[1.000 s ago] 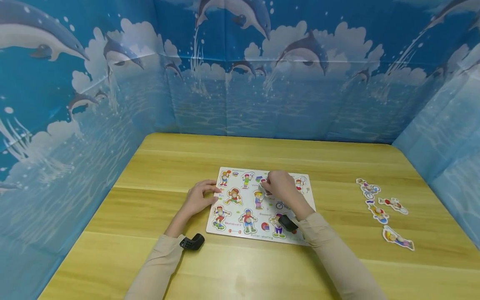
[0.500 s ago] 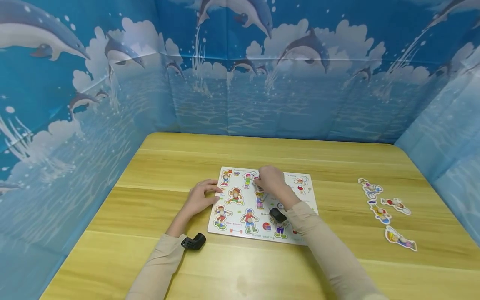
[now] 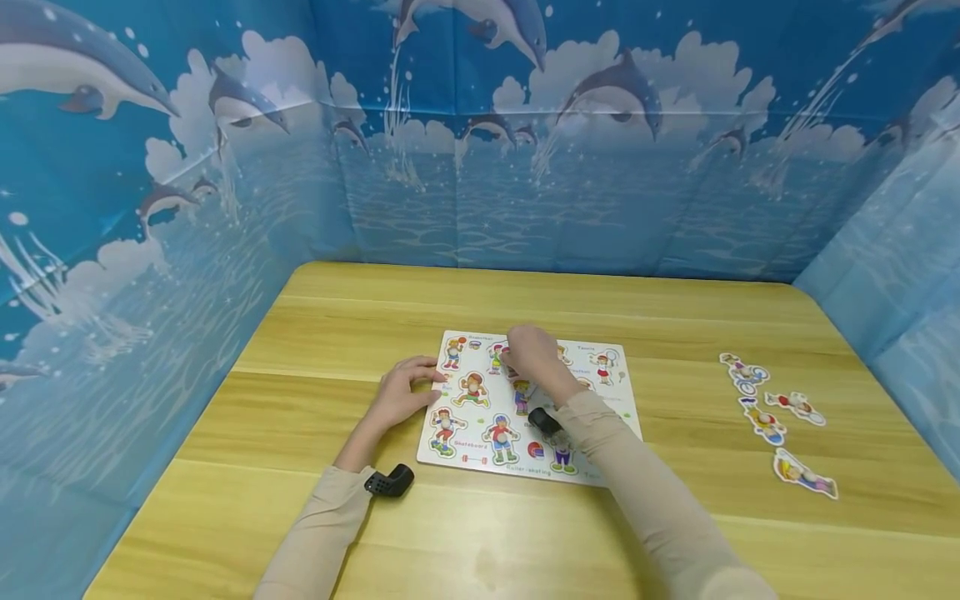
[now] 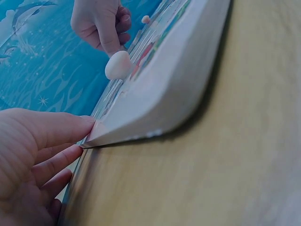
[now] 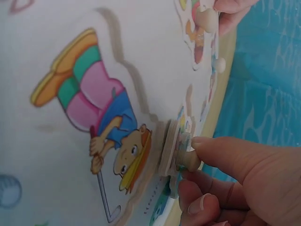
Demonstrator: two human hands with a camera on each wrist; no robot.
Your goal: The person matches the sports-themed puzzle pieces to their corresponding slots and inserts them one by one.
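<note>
A white puzzle board with pegged cartoon sport figures lies flat on the wooden table. My left hand rests at the board's left edge, with its fingertips touching the corner. My right hand is over the board's upper middle. Its thumb and fingers pinch the wooden peg of a puzzle piece, which stands tilted off the board's surface. A golfer figure sits in the board just beside it.
Several loose figure pieces lie on the table to the right of the board. Blue dolphin-print walls close in the table on the left, back and right. Black wrist cameras sit on both sleeves.
My right hand has moved left and toward the far side of the board, from its middle right to its upper middle. The left hand has stayed at the left edge.
</note>
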